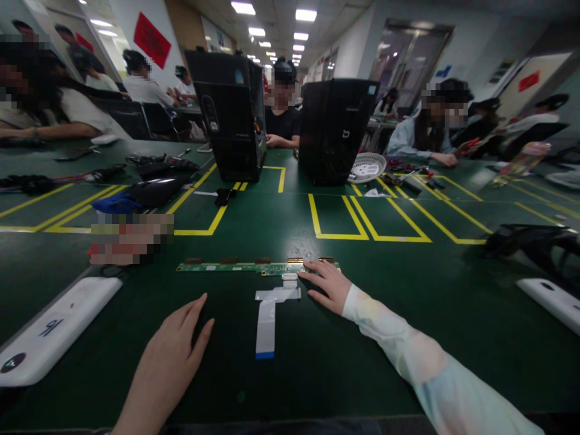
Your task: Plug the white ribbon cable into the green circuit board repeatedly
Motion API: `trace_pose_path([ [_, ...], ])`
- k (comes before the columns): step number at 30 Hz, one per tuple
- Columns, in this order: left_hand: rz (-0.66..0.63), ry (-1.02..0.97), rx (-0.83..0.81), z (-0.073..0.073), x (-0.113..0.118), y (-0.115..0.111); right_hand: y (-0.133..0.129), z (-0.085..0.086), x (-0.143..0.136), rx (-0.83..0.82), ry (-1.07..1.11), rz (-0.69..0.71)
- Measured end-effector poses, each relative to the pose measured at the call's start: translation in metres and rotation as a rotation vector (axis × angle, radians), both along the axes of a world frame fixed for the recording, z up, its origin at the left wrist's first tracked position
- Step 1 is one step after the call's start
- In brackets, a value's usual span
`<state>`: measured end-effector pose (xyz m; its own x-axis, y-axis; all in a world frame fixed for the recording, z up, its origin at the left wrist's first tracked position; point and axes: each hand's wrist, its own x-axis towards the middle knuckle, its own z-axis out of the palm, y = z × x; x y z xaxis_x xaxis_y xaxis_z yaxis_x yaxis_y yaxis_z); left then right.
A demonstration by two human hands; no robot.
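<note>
A long, narrow green circuit board (240, 267) lies crosswise on the dark green table. From a connector near its right part, a white ribbon cable (266, 326) with a blue end runs toward me, folded near the top. My right hand (330, 286), in a pale tie-dyed sleeve, rests with spread fingers on the right end of the board, its fingertips beside the connector. Left of the cable, my left hand (174, 341) hovers or rests at the table with fingers stretched out, touching neither board nor cable. Whether it touches the tabletop I cannot tell.
Two black computer towers (233, 115) stand at the back, with a person (283, 115) behind them. A white device (58, 329) lies at left, another (550, 302) at right. A white basket (368, 167), tools and cables lie farther off. Yellow tape (344, 237) marks the table.
</note>
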<state>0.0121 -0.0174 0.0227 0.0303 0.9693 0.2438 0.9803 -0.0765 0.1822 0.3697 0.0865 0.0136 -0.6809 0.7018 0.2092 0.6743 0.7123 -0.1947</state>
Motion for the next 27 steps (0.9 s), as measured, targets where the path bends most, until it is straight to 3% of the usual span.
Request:
trace_pose_path([
  [9,-0.024,0.095,0.097,-0.005,0.01,0.016,0.003,-0.013,-0.001,0.107,0.1,0.03],
  [17,0.005,0.036,0.065,-0.006,0.01,0.015,-0.008,0.009,-0.018,0.034,0.076,0.151],
  [27,-0.01,0.017,0.053,-0.005,0.008,0.016,-0.011,0.018,-0.027,-0.088,-0.097,0.067],
])
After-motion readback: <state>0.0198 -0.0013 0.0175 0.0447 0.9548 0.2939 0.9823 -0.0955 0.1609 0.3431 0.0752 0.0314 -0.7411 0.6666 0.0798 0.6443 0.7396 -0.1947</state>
